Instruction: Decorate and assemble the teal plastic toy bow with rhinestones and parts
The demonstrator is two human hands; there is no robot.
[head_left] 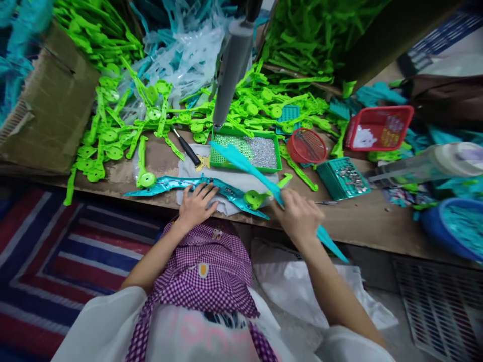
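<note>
A blue bow-shaped plastic half-shell lies along the front of the bench, its inner side facing up. My left hand rests on its middle with fingers spread out. Green arms with round discs sit at both ends of the shell, one at the left and one at the right. In my right hand, closed round it, is a second blue bow-shaped shell, slanting above the bench's right part. Its far end reaches over a green tray of small metal pieces.
A grey electric screwdriver hangs above the tray. Many green arms are heaped behind. A black-handled tool, a round red basket, a teal box of metal parts, a red basket and a cardboard box stand around.
</note>
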